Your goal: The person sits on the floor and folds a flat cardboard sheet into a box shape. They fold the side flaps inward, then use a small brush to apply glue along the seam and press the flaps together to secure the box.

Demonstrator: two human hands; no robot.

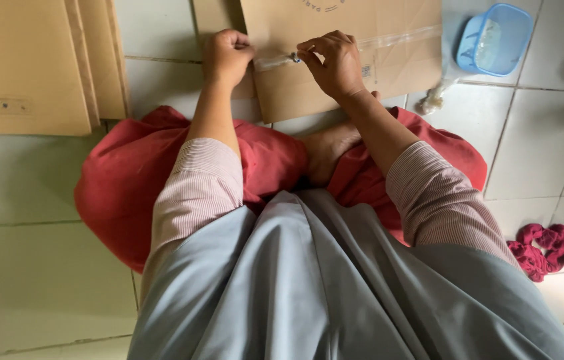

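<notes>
A flattened cardboard box [355, 60] is being worked on where it is lying on the tiled floor [42, 280], just beyond the person's knees. A strip of clear tape [395, 38] is running across the box from the hands toward its right edge. The left hand [227, 57] is being kept curled into a tight fist at the box's left edge, pressed against the cardboard at the tape's near end; whether the tape itself is being gripped cannot be told. The right hand [335, 63] is being held over the tape line, with thumb and forefinger pinched shut on a small dark object [294, 58], too small to identify. A stack of flat cardboard sheets [29, 67] is lying well apart at the upper left. A blue plastic container [494, 39] is sitting near the box's right side, and a crumpled red cloth [549, 248] is lying on the floor at the lower right.
</notes>
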